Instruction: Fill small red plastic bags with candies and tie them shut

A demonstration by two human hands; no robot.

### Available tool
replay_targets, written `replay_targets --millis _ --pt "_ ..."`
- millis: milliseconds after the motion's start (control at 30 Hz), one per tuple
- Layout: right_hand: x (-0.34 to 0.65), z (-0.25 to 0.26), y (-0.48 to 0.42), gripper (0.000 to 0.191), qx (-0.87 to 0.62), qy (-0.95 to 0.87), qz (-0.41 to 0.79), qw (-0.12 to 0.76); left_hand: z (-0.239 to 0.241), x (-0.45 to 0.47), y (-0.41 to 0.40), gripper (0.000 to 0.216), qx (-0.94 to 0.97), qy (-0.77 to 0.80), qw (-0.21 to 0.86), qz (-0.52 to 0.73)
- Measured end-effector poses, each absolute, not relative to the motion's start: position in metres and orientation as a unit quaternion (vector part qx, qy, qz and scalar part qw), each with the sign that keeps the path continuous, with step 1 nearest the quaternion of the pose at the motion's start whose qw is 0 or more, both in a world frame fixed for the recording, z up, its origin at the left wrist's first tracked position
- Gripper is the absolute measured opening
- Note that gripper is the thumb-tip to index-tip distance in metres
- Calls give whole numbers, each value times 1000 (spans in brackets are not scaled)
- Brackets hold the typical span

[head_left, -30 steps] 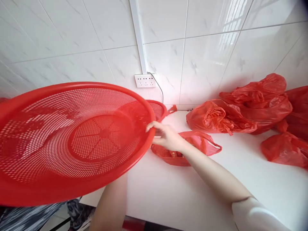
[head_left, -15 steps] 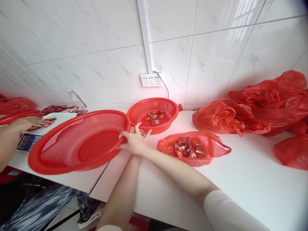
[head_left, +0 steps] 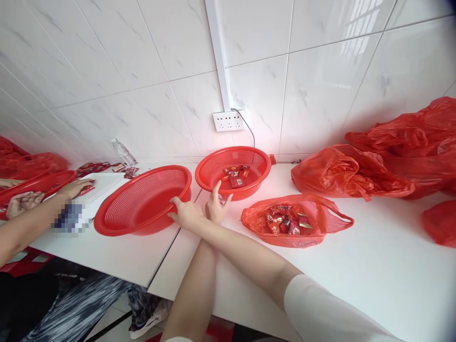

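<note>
My arms cross over the table. My right hand (head_left: 187, 213) pinches the near right rim of a red plastic basket (head_left: 117, 227), which holds nothing and is tipped slightly on the left. My left hand (head_left: 216, 205), fingers apart, is at the front edge of a second red basket (head_left: 261, 183); whether it touches the rim I cannot tell. Several small wrapped candies (head_left: 235, 175) lie in that second basket. To the right of my hands, an open red plastic bag (head_left: 309, 241) holds more wrapped candies (head_left: 283, 222).
Full red plastic bags (head_left: 342, 173) line the right back. On the left, a co-worker's hand (head_left: 75, 188) rests by a white scale (head_left: 99, 187). Behind it are a clear bottle (head_left: 124, 152) and loose wrapped pieces. A socket strip (head_left: 228, 121) is on the wall; a seam splits the tables.
The basket in my right hand has come down and leveled out toward the table. My left hand has come out from behind the right one. The co-worker's hand has shifted.
</note>
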State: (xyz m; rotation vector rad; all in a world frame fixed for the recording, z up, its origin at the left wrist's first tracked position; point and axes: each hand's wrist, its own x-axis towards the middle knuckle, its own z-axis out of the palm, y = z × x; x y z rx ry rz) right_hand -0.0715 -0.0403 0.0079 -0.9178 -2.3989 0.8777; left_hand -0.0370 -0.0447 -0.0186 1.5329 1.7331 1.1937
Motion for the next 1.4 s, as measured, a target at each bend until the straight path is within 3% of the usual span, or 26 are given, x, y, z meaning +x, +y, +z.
replay_targets --millis 100,167,300,400,533,700,767,867,1000,1200,1300,1400 --pt "-64 9 -49 75 -269 -867 359 218 -26 -38 -40 46 569 655 202 455" --pt "-48 14 -60 81 -212 -868 383 235 -30 -42 -39 49 584 651 144 463" --pt "20 35 -84 51 -94 -894 364 243 -30 -45 -47 35 618 632 5 467" --pt "95 53 -91 32 -72 -911 304 269 -15 -38 -56 28 646 619 -20 446" --pt "194 56 -88 33 -268 -893 228 281 12 -23 -62 28 723 612 27 320" --pt "279 26 -82 57 -619 -758 86 184 24 -20 -62 35 713 684 101 118" --pt "303 16 -83 60 -703 -694 85 127 21 -23 -63 36 719 669 171 77" --pt "334 12 -88 44 -723 -663 163 108 19 -26 -64 31 726 621 272 112" --pt "360 30 -90 12 -656 -669 234 261 40 -20 -62 24 668 595 343 286" --pt "346 83 -72 16 -482 -590 277 585 97 6 -50 17 548 355 517 553" --pt "314 107 -67 14 -399 -564 257 676 113 34 -52 41 580 240 534 566" --pt "278 117 -72 7 -320 -632 256 658 117 65 -64 56 630 255 543 493"
